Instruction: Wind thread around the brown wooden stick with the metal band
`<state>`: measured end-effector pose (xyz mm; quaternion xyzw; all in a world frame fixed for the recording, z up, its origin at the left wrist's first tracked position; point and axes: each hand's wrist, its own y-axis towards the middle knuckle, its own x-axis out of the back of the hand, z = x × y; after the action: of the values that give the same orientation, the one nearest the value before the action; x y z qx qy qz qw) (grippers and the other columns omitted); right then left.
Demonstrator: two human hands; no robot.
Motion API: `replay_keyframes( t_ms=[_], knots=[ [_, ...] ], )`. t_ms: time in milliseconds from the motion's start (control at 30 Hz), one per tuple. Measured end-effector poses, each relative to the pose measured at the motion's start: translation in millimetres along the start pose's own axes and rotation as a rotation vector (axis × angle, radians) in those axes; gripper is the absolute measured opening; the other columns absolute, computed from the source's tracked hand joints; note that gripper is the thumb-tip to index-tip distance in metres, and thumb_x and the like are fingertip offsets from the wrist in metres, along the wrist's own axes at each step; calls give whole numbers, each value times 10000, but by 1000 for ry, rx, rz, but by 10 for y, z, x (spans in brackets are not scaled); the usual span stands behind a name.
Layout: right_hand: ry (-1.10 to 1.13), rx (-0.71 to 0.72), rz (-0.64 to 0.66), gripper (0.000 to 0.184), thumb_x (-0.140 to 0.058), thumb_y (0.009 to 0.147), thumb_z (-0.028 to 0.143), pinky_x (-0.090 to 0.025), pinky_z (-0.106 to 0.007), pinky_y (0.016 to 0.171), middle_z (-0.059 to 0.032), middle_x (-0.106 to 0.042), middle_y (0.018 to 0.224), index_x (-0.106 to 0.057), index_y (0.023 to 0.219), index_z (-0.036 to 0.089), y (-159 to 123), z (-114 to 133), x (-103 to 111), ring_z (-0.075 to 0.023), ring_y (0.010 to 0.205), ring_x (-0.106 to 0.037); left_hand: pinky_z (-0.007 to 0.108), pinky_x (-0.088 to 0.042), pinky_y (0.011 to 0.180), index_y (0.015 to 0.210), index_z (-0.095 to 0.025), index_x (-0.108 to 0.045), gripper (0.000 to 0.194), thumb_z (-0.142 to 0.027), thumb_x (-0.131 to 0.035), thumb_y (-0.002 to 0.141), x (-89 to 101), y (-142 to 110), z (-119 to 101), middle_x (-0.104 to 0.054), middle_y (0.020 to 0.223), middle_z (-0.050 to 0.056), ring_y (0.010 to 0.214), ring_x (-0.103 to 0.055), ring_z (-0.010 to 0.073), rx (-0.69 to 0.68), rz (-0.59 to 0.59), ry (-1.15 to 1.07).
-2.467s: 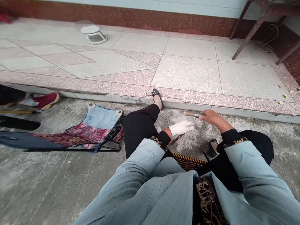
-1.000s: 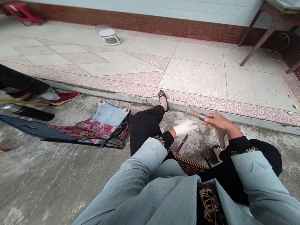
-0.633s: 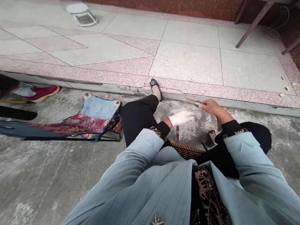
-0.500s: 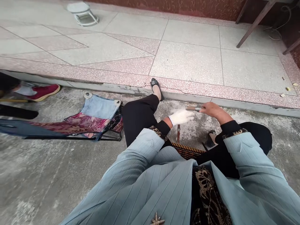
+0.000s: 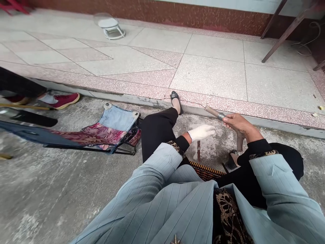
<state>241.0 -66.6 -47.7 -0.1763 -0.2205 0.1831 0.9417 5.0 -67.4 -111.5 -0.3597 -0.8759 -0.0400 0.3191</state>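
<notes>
My left hand (image 5: 203,133), in a white glove, hangs over the concrete between my knees with fingers stretched out, holding nothing that I can see. In my bare right hand (image 5: 235,123) is a brown rod (image 5: 212,112) with silver wire wound round it beside my fingers. A thin dark strand sticks out of its far tip. Below the right palm, a brown branch-like piece (image 5: 240,142) hangs down and seems to belong to the rod. Under my gloved hand stands a brown stick (image 5: 198,150) with a metal band.
An orange and black woven seat (image 5: 207,170) lies between my thighs. To the left stands a low fabric recliner (image 5: 93,134), with another person's red shoe (image 5: 66,100) near it. A tiled step (image 5: 208,74) runs across the front, with a white stool (image 5: 113,28) on it.
My right hand has turned the rod, so its far tip now points up and left and the lower piece shows. The gloved left hand is now farther from the rod. The view has shifted.
</notes>
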Motion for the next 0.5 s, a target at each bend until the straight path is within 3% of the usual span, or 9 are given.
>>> replay_keyframes(
  t_ms=[67,133,200,267,333,400,467,500],
  knots=[
    [-220,-41,-76,288,-561,857,433,-425,-278,604,-50,-630,742,-625,834,153,69,-31,-69,-151,645,-554,297,-427,873,959,-177,-655,304,-446,-557,855,269,78,154,-646,923,81,1032,-551,226,18,-40,30],
    [-550,-73,-130,279,-563,867,416,-426,-305,643,-97,-660,823,-649,882,151,106,-47,-128,-202,738,-594,333,-397,925,885,-175,-651,215,-375,-602,820,667,193,375,-624,916,91,1162,-484,277,99,-160,111],
    [-844,-119,-68,267,-583,863,387,-413,-327,663,-151,-670,912,-667,911,139,106,-54,-175,-244,810,-608,385,-343,997,837,-159,-638,184,-302,-685,731,1061,315,598,-601,929,105,1282,-366,354,252,-379,233],
    [-975,-153,101,233,-630,833,360,-404,-325,646,-159,-674,892,-683,858,135,69,-52,-206,-242,780,-611,416,-298,1045,870,-168,-635,221,-301,-698,706,1310,397,739,-591,974,102,1341,-274,390,282,-532,251],
    [-894,-161,409,204,-680,791,351,-401,-301,609,-100,-664,758,-692,776,148,8,-35,-214,-193,672,-590,392,-341,1018,937,-200,-642,281,-382,-679,726,1348,405,741,-598,980,80,1318,-324,364,199,-500,163],
    [-641,-108,708,232,-708,764,396,-402,-277,586,-30,-629,656,-710,780,165,-62,4,-187,-143,588,-547,347,-411,935,1018,-230,-643,342,-486,-591,797,1192,332,604,-610,955,60,1232,-437,309,99,-340,14],
    [-342,0,806,319,-706,760,455,-412,-266,593,-1,-630,683,-724,911,174,-118,55,-126,-118,583,-526,322,-433,870,1066,-203,-636,404,-516,-448,893,903,203,383,-621,924,64,1139,-512,265,38,-171,-147],
    [-217,55,734,372,-708,755,474,-418,-265,603,1,-637,720,-717,976,175,-134,76,-86,-112,599,-524,316,-437,843,1053,-171,-639,436,-507,-390,928,732,130,266,-624,890,70,1069,-544,241,25,-137,-164]
  ],
)
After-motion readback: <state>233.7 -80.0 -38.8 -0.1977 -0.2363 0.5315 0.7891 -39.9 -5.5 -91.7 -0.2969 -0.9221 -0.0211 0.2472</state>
